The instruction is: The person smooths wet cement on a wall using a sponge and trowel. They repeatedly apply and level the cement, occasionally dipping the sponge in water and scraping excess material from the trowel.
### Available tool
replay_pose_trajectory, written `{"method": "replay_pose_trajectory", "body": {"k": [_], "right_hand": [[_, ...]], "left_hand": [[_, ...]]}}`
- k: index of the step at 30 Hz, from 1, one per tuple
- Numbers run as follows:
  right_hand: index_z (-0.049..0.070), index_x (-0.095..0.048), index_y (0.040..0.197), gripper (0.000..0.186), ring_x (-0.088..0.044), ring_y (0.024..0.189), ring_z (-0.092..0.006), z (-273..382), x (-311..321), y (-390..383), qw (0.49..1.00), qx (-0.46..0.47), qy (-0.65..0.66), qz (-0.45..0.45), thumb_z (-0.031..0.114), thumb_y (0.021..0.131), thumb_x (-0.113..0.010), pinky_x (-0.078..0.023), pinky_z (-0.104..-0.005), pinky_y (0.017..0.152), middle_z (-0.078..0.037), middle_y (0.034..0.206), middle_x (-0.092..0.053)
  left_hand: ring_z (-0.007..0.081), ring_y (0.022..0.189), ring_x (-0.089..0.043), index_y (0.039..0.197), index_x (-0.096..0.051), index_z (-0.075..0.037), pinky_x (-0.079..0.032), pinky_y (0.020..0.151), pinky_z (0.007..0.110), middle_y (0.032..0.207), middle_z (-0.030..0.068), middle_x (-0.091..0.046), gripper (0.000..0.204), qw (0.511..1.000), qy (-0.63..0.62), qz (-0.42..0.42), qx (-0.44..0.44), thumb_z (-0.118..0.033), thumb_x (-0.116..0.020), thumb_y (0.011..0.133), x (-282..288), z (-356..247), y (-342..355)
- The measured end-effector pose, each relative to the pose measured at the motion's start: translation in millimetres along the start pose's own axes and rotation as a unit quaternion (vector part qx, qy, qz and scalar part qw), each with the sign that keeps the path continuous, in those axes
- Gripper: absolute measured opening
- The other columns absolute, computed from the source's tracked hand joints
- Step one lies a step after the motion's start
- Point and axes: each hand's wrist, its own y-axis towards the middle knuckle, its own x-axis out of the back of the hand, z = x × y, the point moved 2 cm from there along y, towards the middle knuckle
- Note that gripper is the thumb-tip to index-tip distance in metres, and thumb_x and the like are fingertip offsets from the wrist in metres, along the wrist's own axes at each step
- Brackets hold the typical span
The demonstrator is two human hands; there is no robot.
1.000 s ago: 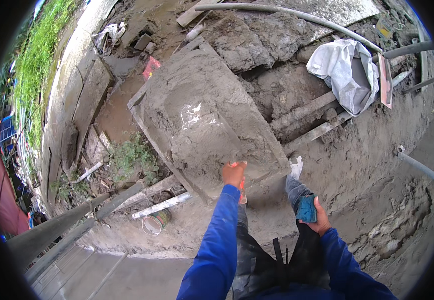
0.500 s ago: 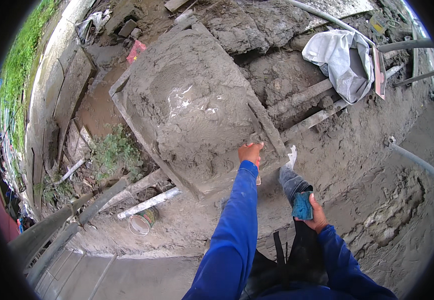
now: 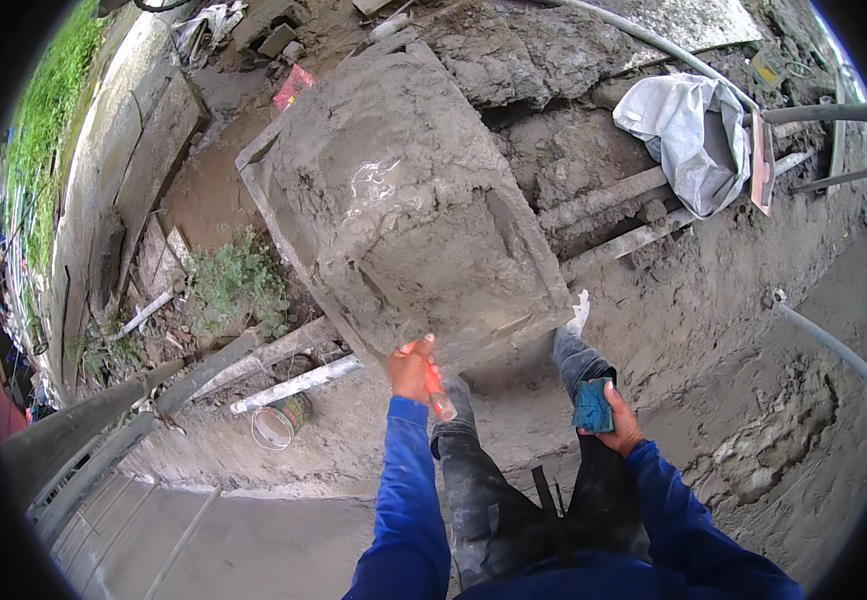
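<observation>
My left hand (image 3: 410,372) is closed round the orange handle of a trowel (image 3: 441,397) at the near left corner of a mortar trough (image 3: 306,262). The handle's butt sticks out toward me, while the blade is hidden. Wet grey mortar (image 3: 374,130) fills the trough, heaped toward the far end. On its near side the mortar dips into a smoother hollow. Close to my right leg, my right hand (image 3: 622,425) grips a blue sponge (image 3: 592,405), well apart from the trough.
Pipes or poles (image 3: 299,384) run beside the trough, with a small bucket (image 3: 281,422) lying below them. A white sack (image 3: 679,125) lies at the far right. Weeds (image 3: 239,285) and boards (image 3: 159,170) are on the left. Scaffold poles (image 3: 104,430) cross the lower left.
My left hand has moved left with the trowel, from the trough's near right part to its near left corner. The mortar's near side is more hollowed. My right hand still holds the sponge.
</observation>
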Motion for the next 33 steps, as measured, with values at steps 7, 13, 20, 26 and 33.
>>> {"method": "replay_pose_trajectory", "body": {"k": [7,13,20,26,33], "right_hand": [[0.014,-0.053,0.133,0.055,-0.069,0.089,-0.0247,20.5,17.0,2.7,1.0,-0.005,0.0,0.005,0.057,0.098,-0.055,-0.059,-0.0449,0.066,-0.007,0.112,-0.065],[0.018,-0.052,0.131,0.051,-0.069,0.09,-0.0263,36.4,22.9,2.8,1.0,-0.003,-0.013,0.005,0.057,0.099,-0.052,-0.058,-0.0466,0.066,-0.008,0.113,-0.065],[0.011,-0.051,0.134,0.055,-0.068,0.09,-0.0235,60.0,-46.7,15.0,0.996,0.037,-0.054,0.058,0.055,0.1,-0.052,-0.058,-0.0414,0.065,-0.009,0.114,-0.064],[0.009,-0.05,0.137,0.065,-0.066,0.087,-0.0205,74.5,-108.4,29.5,0.985,0.06,-0.097,0.131,0.06,0.096,-0.056,-0.056,-0.039,0.063,-0.007,0.111,-0.062],[-0.002,-0.052,0.137,0.071,-0.063,0.094,-0.0128,86.3,-171.7,94.9,0.943,0.161,-0.291,0.019,0.05,0.092,-0.071,-0.054,-0.0294,0.078,-0.008,0.113,-0.065]], "left_hand": [[0.0201,0.056,-0.062,0.122,-0.058,0.009,-0.05,0.051,0.035,0.079,0.0107,-0.067,0.06,0.957,0.279,0.012,-0.072,-0.024,-0.082,0.078,-146.9,154.6,22.5],[0.017,0.05,-0.056,0.121,-0.055,0.01,-0.045,0.047,0.034,0.073,0.0092,-0.063,0.063,0.956,0.287,-0.026,-0.055,-0.021,-0.085,0.074,-154.1,144.0,101.2],[0.0172,0.047,-0.053,0.095,-0.06,-0.001,-0.043,0.046,0.035,0.068,0.0065,-0.061,0.039,0.954,0.268,-0.092,-0.096,-0.021,-0.086,0.073,-78.8,75.1,109.6],[0.0128,0.043,-0.047,0.086,-0.053,-0.01,-0.038,0.038,0.033,0.062,0.0019,-0.052,0.029,0.993,-0.065,-0.097,0.019,-0.014,-0.081,0.082,-62.9,31.7,-2.6],[0.0192,0.05,-0.058,0.121,-0.055,0.008,-0.047,0.045,0.034,0.078,0.0124,-0.066,0.055,0.989,0.139,0.035,0.044,-0.02,-0.08,0.082,-116.3,116.4,-39.8]]}}
